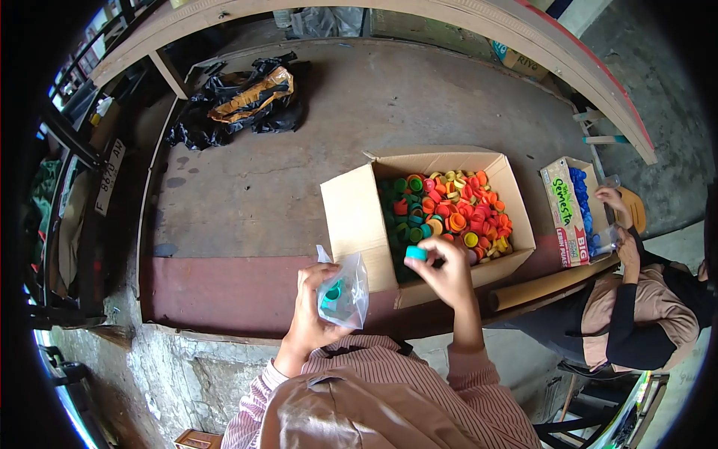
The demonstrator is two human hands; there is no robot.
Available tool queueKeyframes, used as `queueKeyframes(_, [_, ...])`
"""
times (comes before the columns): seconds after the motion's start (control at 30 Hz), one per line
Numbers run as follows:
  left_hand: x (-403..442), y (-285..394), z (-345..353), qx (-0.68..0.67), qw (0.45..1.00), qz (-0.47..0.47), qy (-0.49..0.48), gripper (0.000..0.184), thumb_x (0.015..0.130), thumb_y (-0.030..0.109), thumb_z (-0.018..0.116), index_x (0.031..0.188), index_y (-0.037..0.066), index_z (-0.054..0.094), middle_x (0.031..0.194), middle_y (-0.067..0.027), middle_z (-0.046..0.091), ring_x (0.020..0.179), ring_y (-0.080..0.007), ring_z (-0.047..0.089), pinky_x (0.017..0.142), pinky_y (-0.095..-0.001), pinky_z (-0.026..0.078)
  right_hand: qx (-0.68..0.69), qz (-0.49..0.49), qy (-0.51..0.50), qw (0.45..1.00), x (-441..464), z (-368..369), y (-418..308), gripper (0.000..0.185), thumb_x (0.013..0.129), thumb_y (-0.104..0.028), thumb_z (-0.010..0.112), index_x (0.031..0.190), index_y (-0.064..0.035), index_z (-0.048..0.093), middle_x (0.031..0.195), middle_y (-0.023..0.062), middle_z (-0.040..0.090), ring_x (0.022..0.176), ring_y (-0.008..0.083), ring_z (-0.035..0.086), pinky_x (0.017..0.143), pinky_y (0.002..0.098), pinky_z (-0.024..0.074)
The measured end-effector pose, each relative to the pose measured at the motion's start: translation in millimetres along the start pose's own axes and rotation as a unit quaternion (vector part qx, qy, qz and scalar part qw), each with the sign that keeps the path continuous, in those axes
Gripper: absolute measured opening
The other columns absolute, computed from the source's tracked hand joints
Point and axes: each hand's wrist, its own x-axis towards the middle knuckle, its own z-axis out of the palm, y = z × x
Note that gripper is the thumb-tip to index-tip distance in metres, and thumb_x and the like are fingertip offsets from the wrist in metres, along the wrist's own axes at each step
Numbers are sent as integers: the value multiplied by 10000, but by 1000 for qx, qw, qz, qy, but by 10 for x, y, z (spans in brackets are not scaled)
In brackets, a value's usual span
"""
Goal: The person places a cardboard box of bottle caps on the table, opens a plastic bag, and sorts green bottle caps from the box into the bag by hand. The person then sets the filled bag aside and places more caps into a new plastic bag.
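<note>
My left hand (305,303) is closed on a clear plastic bag (353,288) in front of my body. Green bottle caps (330,293) show through its side. Between the fingertips of my right hand (449,277) is a teal bottle cap (416,254), held over the near side of an open cardboard box (348,224). Loose bottle caps (458,221) in red, orange, yellow and green fill that box, the green ones gathered toward its left. The bag and the right hand are apart from each other.
A printed carton (566,217) holding blue items stands to the right, where another person (636,299) is handling something. Black plastic wrapping with brown tape (254,97) lies at the table's back left. A brown cardboard roll (550,287) rests along the front right edge.
</note>
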Motion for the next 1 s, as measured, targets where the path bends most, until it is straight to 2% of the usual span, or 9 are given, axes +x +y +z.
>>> queueKeyframes(0.07, [-10,-35,25,-1,1000,3,1,717,556,299,762,1098,10,391,1038,-170,455,966,-328,448,834,-418,374,125,-150,-11,981,-109,25,-453,129,653,-62,696,732,-47,595,707,50,599,629,139,567,558,265,433])
queueKeyframes(0.13, [8,-64,59,-7,1000,2,6,710,565,313,755,1096,9,395,1035,-171,458,962,-327,450,832,-419,376,-35,-264,-72,961,-154,81,-786,199,619,-83,701,793,-68,606,755,18,601,642,176,543,643,282,402])
queueKeyframes(0.2, [32,-50,75,-15,1000,9,-1,700,573,310,747,1098,11,395,1032,-172,461,963,-328,449,831,-421,377,-178,-263,-105,943,-180,270,-823,198,664,-150,675,844,-85,624,783,5,595,710,187,530,673,301,386])
queueKeyframes(0.33, [26,-56,66,2,1000,3,-18,691,562,264,746,1102,20,390,1029,-171,461,961,-333,453,829,-423,379,-132,-252,-113,952,-152,303,-800,262,693,-186,661,934,-90,624,795,26,589,748,207,527,716,319,403])
queueKeyframes(0.47, [-7,-114,35,-6,1000,-28,-1,694,521,184,750,1089,19,387,1030,-165,457,970,-334,454,838,-417,378,-109,-164,67,978,155,-61,-256,340,654,-62,675,984,-54,592,759,76,578,736,241,551,637,346,443])
queueKeyframes(0.53, [17,-96,23,-11,999,-33,-15,669,541,79,736,1097,42,366,1051,-136,410,1014,-257,440,849,-369,384,-230,5,21,973,281,-214,275,359,636,-35,669,986,-64,596,799,90,571,750,253,560,653,351,453])
queueKeyframes(0.7, [62,-41,1,10,1000,-21,-19,667,532,63,738,1090,39,373,1043,-141,419,1009,-260,446,847,-365,383,-365,-5,-105,925,343,-155,839,412,615,8,637,1003,-126,607,862,85,537,776,263,564,675,358,465])
queueKeyframes(0.8, [55,-35,-11,12,999,-36,-29,678,527,60,742,1093,36,370,1041,-144,420,1007,-265,448,846,-367,384,-383,-16,-73,921,335,-94,1071,400,579,15,640,952,-130,633,831,93,539,750,271,563,662,357,472])
queueKeyframes(1.0, [36,-23,-16,15,999,-19,-21,701,519,63,750,1101,35,362,1044,-151,420,1003,-271,442,840,-365,386,-189,49,-25,980,333,-209,1133,317,660,-40,687,928,-40,516,830,79,540,771,191,574,647,301,462])
